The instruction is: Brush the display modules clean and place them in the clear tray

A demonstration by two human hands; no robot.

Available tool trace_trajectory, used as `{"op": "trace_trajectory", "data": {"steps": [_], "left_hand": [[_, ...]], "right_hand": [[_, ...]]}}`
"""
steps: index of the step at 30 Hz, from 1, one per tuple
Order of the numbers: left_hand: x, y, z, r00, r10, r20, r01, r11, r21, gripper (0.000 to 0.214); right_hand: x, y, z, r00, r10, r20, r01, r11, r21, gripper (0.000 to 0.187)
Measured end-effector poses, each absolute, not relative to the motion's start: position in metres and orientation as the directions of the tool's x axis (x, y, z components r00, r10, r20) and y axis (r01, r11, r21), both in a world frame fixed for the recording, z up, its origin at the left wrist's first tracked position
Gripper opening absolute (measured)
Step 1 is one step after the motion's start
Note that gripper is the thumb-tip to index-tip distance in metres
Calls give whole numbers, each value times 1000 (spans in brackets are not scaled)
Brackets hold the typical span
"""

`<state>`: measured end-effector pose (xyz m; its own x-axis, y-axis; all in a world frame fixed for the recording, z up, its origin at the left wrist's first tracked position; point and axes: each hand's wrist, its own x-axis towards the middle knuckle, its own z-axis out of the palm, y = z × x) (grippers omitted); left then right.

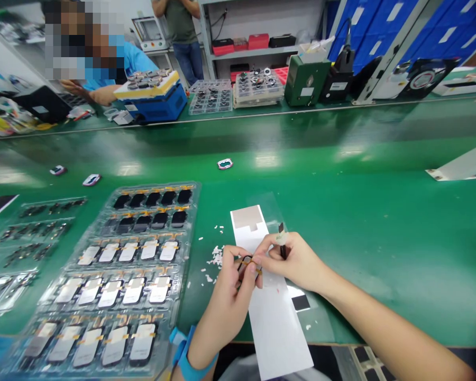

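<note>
My left hand, with a blue band round its wrist, is closed on a small display module that shows a black rim and orange flex cable. The fingers hide most of that part. My right hand meets it there, thumb and forefinger pinched at the module's edge. A slim dark tool with pale wrapping is tucked in the right hand, its end pointing up; its exact kind is unclear. Both hands are above a long white sheet with a grey-beige patch at its far end.
On the left, a clear plastic tray holds rows of display modules. White scraps lie between tray and sheet. A black square piece is right of the sheet. Across the bench are a blue box and a person in blue.
</note>
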<state>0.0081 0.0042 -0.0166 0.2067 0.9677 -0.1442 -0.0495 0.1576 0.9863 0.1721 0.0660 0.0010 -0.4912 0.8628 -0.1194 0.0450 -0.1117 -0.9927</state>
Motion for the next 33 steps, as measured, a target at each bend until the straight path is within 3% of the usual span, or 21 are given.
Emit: {"op": "trace_trajectory", "data": {"steps": [5, 8, 13, 18, 24, 33], "left_hand": [[9, 6, -16, 207, 971, -122, -33, 131, 991, 15], [8, 7, -16, 168, 978, -126, 24, 123, 992, 14], [9, 14, -11, 56, 995, -86, 313, 65, 948, 12], [12, 21, -12, 107, 992, 61, 524, -108, 845, 11], [13, 25, -16, 204, 975, 86, 590, -192, 784, 9], [14, 25, -10, 98, 992, 81, 511, -120, 851, 9]], "right_hand": [[169, 66, 1, -495, 865, -86, 47, -72, -996, 34], [172, 72, -1, -360, 933, -7, 33, 5, -999, 44], [182, 94, -13, -100, 992, 80, 61, 86, -994, 54], [177, 107, -32, -43, 999, 20, 45, 22, -999, 49], [170, 110, -42, -3, 1000, -10, -35, -10, -999, 51], [176, 89, -3, 75, 995, 58, -151, 69, -986, 40]]}}
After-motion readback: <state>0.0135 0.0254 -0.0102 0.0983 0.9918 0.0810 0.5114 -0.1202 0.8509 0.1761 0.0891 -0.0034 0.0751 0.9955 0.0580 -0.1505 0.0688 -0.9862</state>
